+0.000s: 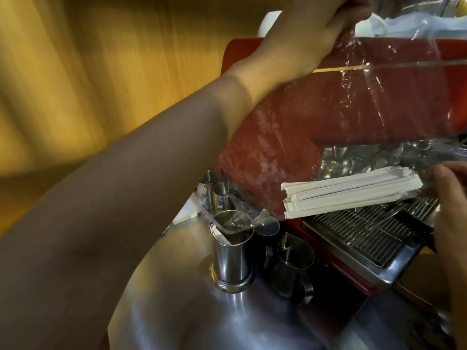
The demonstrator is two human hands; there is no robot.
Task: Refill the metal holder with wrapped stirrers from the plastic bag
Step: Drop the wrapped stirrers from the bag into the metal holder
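Note:
My left hand point(336, 24) is raised at the top of the view, shut on the upper end of a clear plastic bag point(316, 117). The bag hangs slanted down to the left, its lower mouth just over the metal holder point(232, 251). A bundle of white paper-wrapped stirrers point(366, 192) lies inside the bag, near its right side. My right hand point(449, 198) at the right edge grips the bag at the end of that bundle. The holder is a tall shiny cylinder standing upright on the steel counter point(227, 324), with a few white wrappers visible inside.
Two dark metal milk jugs point(293, 261) stand right of the holder. A red espresso machine point(379, 109) with a wire drip grate point(364, 231) fills the right side. Small steel cups point(217, 195) stand behind the holder. A wooden wall is at the left.

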